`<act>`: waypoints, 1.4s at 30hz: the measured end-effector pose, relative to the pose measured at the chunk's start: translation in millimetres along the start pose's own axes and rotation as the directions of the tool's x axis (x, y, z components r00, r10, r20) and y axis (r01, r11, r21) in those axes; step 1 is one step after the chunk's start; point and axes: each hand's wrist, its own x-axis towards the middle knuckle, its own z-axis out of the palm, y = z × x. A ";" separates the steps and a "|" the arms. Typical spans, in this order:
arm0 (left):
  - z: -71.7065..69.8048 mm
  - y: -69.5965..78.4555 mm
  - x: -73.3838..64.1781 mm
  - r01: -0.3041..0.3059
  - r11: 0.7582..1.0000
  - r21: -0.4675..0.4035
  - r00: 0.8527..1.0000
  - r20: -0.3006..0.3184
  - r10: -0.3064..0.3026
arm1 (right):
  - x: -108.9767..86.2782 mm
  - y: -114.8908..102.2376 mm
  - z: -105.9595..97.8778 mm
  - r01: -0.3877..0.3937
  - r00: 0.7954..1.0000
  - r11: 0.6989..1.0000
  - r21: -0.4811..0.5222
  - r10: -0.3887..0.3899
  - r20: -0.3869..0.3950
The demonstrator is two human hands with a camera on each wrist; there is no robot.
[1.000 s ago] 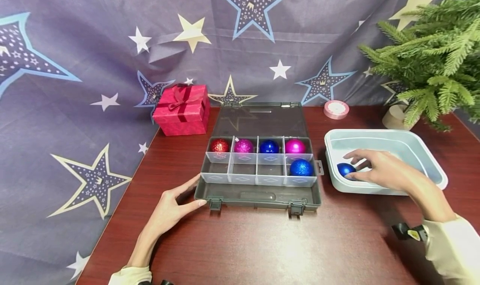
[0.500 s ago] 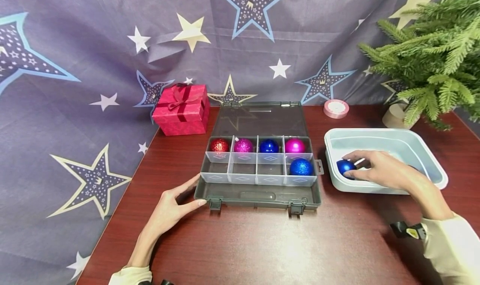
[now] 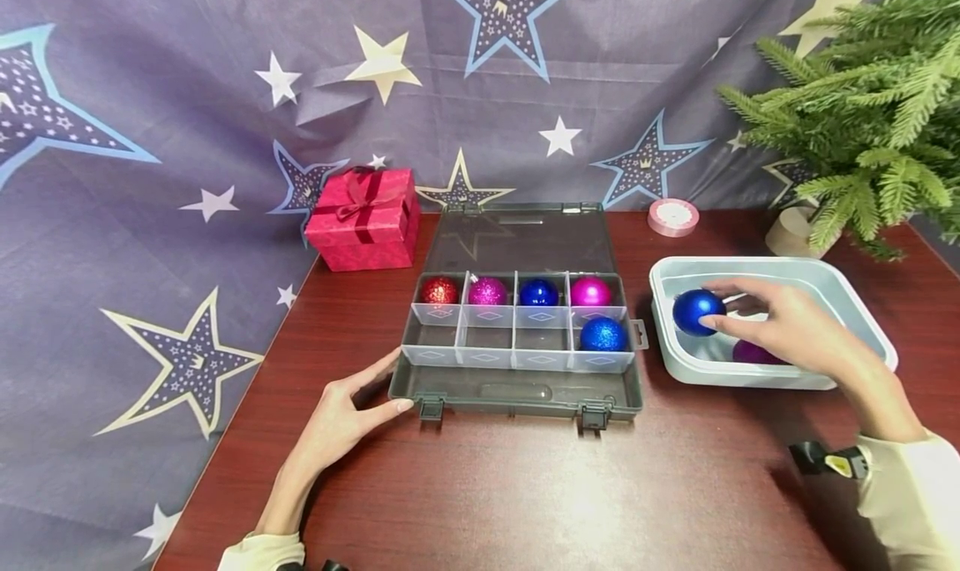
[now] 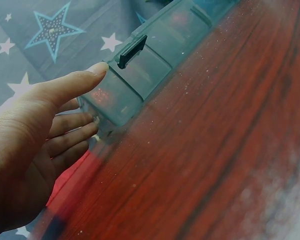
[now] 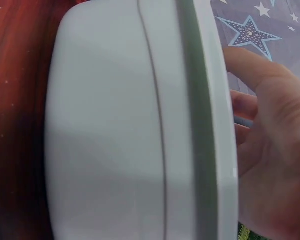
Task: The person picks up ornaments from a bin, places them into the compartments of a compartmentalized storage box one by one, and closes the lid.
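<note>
My right hand [image 3: 791,325] pinches a matte blue Christmas ball [image 3: 698,313] between thumb and fingers, over the left part of the pale plastic tub [image 3: 870,338]. A purple ball [image 3: 756,353] lies in the tub, partly behind that hand. In the right wrist view the tub wall [image 5: 110,125] hides the held ball. My left hand [image 3: 337,421] touches the left front corner of the grey compartment box [image 3: 517,392], thumb and fingers extended. The box's back row holds red, glittery pink, dark blue and pink balls; a glittery blue ball [image 3: 603,335] sits in the front right compartment.
The box lid [image 3: 521,242] lies folded back behind the compartments. A red gift box [image 3: 363,221] stands at the back left. Behind the tub are a pink ribbon roll [image 3: 672,218] and a small artificial fir tree [image 3: 862,121]. A starry cloth [image 3: 225,137] hangs behind.
My right hand has taken hold of the blue ball and raised it from the tub floor. The purple ball has come into sight below. My left hand has stayed at the box corner.
</note>
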 end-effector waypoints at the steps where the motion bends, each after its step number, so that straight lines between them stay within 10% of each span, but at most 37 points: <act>1: 0.0 0.0 -0.1 0.000 1.000 0.001 1.000 0.000 0.000 | -0.1 -1.3 -1.0 -0.006 1.000 1.000 -0.006 0.006 -0.010; 11: -0.5 -0.2 -0.3 0.009 1.000 -0.005 1.000 0.000 -0.009 | 0.2 -14.5 -6.3 -0.084 0.994 0.996 -0.043 0.081 -0.068; 42: -0.7 -1.2 0.3 -0.011 1.000 0.007 1.000 0.001 0.011 | 34.4 -51.7 32.0 0.127 0.987 0.992 0.020 -0.124 -0.100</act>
